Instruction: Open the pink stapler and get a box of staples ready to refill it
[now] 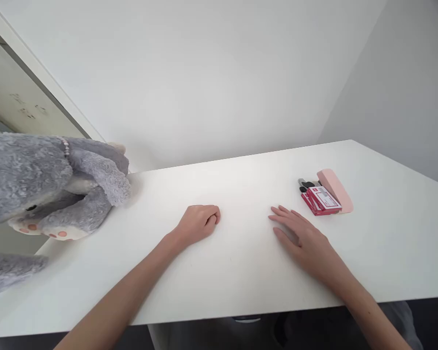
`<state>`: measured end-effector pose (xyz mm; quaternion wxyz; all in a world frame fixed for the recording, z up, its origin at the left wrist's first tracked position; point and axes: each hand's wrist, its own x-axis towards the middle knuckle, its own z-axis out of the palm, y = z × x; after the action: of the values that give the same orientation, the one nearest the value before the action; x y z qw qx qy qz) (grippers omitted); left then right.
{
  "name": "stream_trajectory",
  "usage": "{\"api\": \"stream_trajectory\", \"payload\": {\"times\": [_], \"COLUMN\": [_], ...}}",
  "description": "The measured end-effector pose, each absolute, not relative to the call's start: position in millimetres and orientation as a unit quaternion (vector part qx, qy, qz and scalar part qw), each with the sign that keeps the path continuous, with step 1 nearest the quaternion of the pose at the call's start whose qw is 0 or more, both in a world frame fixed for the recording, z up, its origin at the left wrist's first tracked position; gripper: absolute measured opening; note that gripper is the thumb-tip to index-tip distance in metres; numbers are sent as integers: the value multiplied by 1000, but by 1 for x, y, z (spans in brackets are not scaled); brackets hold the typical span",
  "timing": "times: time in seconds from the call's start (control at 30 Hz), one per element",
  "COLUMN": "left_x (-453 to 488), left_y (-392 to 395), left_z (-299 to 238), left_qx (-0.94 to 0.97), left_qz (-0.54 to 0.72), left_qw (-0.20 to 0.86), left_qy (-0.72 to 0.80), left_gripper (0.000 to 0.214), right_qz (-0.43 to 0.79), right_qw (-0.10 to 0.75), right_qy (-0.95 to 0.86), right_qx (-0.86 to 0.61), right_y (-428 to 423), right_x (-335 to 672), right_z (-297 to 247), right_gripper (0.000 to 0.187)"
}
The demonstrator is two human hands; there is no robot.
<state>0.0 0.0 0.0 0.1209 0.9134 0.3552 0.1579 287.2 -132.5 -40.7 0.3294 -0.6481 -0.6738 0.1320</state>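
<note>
My left hand point(199, 223) rests on the white table point(241, 282), its fingers curled into a loose fist with nothing showing in it. To the right, my right hand point(302, 236) lies palm down with its fingers stretched out and slightly apart, holding nothing. Just beyond its knuckles are small red-and-white boxes point(323, 199), partly stacked and not touched by the hand. Leaning beside them is a pink, rounded, elongated object point(335, 189); its kind is unclear. A small black-and-silver item point(306, 185) sits behind the boxes, partly hidden by them.
A large grey plush toy point(91, 194) with a string of beads sits at the table's left end. A white wall point(219, 82) rises behind the table, and a grey surface point(401, 97) stands at the right. The table's front edge runs beneath both forearms.
</note>
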Motion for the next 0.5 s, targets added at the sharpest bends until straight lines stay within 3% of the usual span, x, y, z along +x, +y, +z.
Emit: {"api": "stream_trajectory", "payload": {"times": [0.5], "left_x": [2], "left_y": [-1], "left_z": [2], "left_qx": [910], "left_qz": [148], "left_qw": [131], "left_qy": [364], "left_gripper": [25], "right_qz": [138], "right_qw": [337], "right_qy": [-667], "right_qx": [-650], "right_y": [-133], "right_x": [286], "right_z": [-37], "right_gripper": [34]}}
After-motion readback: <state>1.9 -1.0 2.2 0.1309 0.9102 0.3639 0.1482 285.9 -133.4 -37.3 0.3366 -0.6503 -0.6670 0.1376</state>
